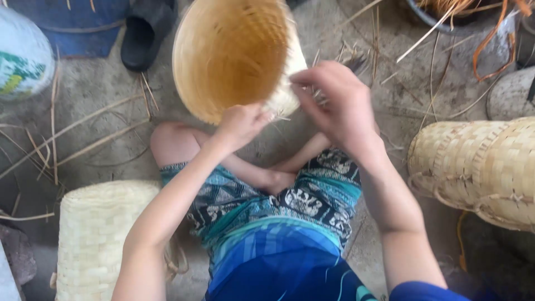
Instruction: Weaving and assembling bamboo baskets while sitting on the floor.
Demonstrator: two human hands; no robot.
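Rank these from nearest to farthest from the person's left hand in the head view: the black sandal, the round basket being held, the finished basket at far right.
1. Round basket, touching the left hand.
2. Black sandal, upper left.
3. Finished basket, far right.

A bare grey concrete floor (111,89) carries everything here. Taking the seated person's crossed legs (267,184) as the landmark: just to their left a pale woven basket (95,234) lies on the floor, and to their right a stack of similar woven baskets (479,167) lies on its side. Beyond the legs, up and to the left, sits a black sandal (145,33) beside a blue mat (72,25). Loose bamboo strips (83,125) are scattered across the floor to the left of the legs, and more strips (434,72) lie further off to the right.
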